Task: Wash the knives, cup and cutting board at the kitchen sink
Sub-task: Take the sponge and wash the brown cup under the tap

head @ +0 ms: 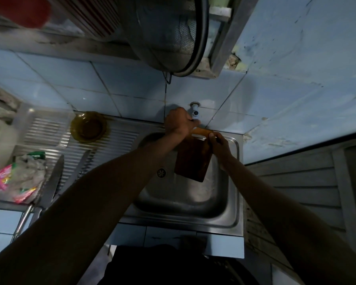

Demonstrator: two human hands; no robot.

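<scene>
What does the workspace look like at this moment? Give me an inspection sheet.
Surface: steel sink with ribbed drainboard to its left; basin looks wet.
Job's things: wooden cutting board held tilted over the basin; two knives lie on the drainboard; cup not identified.
Clutter: amber glass bowl on the drainboard; crumpled plastic packets at far left.
Hands: left hand on the wall tap; right hand grips the board's upper edge.
Cables: nothing seen.
Surroundings: blue tiled wall; metal strainer on a rack overhead.
</scene>
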